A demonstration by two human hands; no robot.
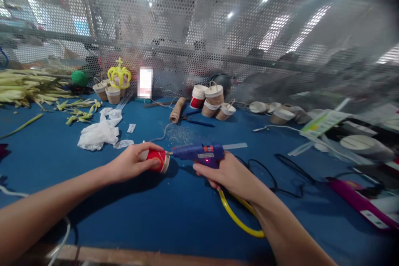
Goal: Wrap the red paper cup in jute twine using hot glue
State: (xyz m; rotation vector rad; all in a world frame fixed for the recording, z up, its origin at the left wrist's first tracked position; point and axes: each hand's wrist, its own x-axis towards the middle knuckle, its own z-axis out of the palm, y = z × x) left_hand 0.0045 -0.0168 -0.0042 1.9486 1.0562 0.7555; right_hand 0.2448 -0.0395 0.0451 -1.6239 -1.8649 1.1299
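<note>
My left hand (137, 160) grips a small red and white paper cup (160, 161) lying tilted on its side, its rim toward the right. In my right hand (224, 172) is a blue glue gun (196, 152) with a red light lit on its body. The gun's metal nozzle points left and meets the cup near its rim; whether it touches I cannot tell. A clear glue stick (235, 146) pokes out of the gun's back end. From below the right hand loops a thick yellow cord (237, 220).
Behind the hands lie a twine roll (177, 110) and dark pliers (196, 121). Small wrapped cups (213, 95) stand by the perforated metal screen (199, 29). Crumpled white paper (98, 135) sits left, a yellow crown (119, 77) behind it. A magenta power strip (358, 201) lies right.
</note>
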